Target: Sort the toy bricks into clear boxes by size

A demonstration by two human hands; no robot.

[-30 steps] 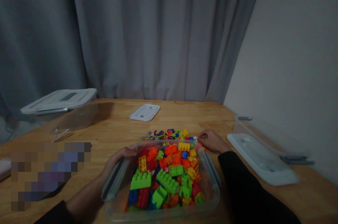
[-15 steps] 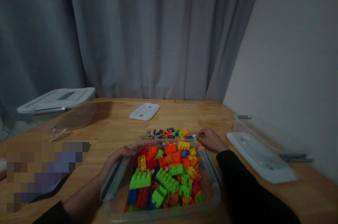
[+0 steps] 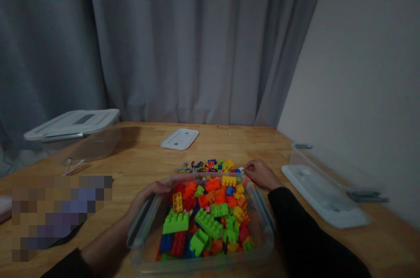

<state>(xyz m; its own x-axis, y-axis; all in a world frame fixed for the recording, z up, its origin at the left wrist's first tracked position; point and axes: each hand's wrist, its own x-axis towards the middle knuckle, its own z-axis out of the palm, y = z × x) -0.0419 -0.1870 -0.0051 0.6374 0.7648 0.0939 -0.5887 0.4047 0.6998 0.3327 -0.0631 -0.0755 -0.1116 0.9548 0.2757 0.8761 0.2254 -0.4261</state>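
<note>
A clear plastic box full of green, orange, red, yellow and blue toy bricks is close in front of me. My left hand grips its left rim near the far corner, thumb over the edge. Beyond the far rim lies a pile of smaller mixed bricks on the table. At the right end of this pile rests my right hand, fingers curled down beside small white and orange pieces; whether it holds one is too small to tell.
A lidded clear box stands at the back left, with a pale cable near it. A white lid lies mid-table. On the right, a clear box sits by another lid. A pixelated item lies left.
The view has shifted very slightly, moving the box and the things on the left a little to the right. Both hands keep the same places and poses.
</note>
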